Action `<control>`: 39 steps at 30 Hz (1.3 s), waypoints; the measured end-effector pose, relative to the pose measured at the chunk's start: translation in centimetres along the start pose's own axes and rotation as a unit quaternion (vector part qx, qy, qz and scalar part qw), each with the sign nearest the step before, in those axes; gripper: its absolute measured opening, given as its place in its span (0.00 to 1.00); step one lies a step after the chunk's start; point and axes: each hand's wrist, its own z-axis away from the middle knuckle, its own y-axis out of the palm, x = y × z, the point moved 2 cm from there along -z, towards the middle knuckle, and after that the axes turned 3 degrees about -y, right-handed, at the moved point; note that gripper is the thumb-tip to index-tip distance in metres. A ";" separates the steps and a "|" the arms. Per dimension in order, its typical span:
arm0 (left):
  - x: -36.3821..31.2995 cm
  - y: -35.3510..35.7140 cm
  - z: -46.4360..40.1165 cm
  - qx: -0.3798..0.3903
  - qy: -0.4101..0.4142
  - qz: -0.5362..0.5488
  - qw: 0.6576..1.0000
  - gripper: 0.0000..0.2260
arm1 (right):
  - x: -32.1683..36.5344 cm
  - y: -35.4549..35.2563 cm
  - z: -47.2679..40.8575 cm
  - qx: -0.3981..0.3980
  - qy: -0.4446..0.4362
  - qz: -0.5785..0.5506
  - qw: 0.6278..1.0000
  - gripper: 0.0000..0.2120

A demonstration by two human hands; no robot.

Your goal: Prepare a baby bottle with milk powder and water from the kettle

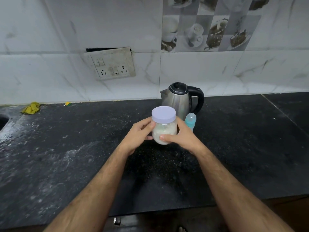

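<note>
A clear jar of white milk powder (164, 132) with a pale lilac lid (163, 114) is held just above the black counter (66, 156). My left hand (139, 134) grips its left side and my right hand (181, 137) wraps its right side, thumb across the front. The lid is on. Right behind the jar stands a steel kettle (179, 99) with a black handle, its lid down. A baby bottle (190, 121) with a blue-green collar and a clear cap stands beside the kettle, partly hidden by my right hand.
A yellow cloth (31, 108) and a small yellow-green item (67, 103) lie by the tiled wall at the back left. A socket plate (111, 64) hangs loose on the wall. A sink edge (2, 121) shows at far left. The counter's front edge runs below my forearms.
</note>
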 end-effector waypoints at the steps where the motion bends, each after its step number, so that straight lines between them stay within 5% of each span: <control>1: 0.6 -0.1 0.1 0.003 -0.010 0.001 1.000 0.16 | -0.6 0.0 -0.1 0.006 0.009 0.029 1.000 0.41; 17: 6.4 0.8 -5.4 0.059 -0.134 -0.079 0.986 0.24 | -7.0 1.1 -2.1 -0.037 0.122 0.104 0.986 0.45; 26: 6.4 0.7 -9.8 0.026 -0.170 -0.054 0.984 0.23 | -6.9 0.1 -6.3 -0.053 0.092 0.116 0.988 0.28; 32: 7.1 0.6 -10.7 0.013 -0.184 -0.036 0.982 0.23 | -7.8 1.1 -7.5 -0.068 0.118 0.113 0.984 0.40; 39: 7.6 0.9 -11.2 0.009 -0.189 -0.017 0.982 0.26 | -8.9 1.3 -8.2 -0.077 0.119 0.123 0.982 0.42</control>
